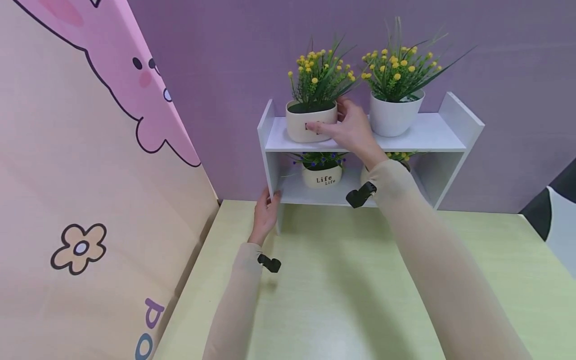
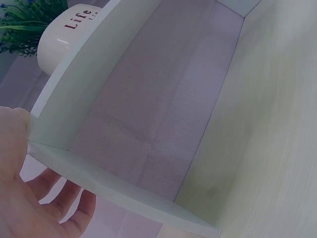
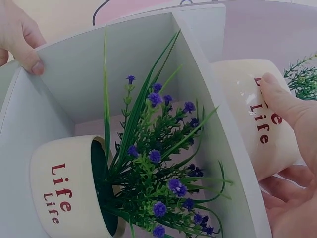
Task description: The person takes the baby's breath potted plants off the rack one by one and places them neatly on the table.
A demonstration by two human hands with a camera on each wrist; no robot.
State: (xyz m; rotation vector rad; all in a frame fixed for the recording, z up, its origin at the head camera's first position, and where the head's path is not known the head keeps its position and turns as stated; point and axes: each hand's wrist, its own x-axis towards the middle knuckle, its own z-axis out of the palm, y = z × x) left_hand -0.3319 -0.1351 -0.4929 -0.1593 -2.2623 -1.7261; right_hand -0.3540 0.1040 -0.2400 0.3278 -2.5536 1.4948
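Held pot: cream oval glossy pot w/ "Life" print [image 1: 299,127], yellow-flowered plant in it; upper tier, L end. Looks seated on board; can't tell if tiny gap under base.
R hand [image 1: 353,131]: grasping that pot, thumb across front on lettering, other fingers round R end/back.
Pot vs R fingers: pot to their L, its R end btwn thumb (front) & fingers (behind).
Pot long axis: approx. side to side, along the tier; upright, rim up.
Nearer hand: R, in contact; L is lower, well apart from pot.
L hand [image 1: 264,215]: pinching L side panel of white two-tier board shelf [image 1: 427,131], near lower board; thumb at front edge, fingers on outer face.
R neighbor: white round pot w/ yellow flowers [image 1: 393,117], same tier, just beside R hand, apart from held pot.
Below: cream pot w/ purple-blue flowers [image 1: 321,177], lower tier, approx. under held pot, neither hand on it.
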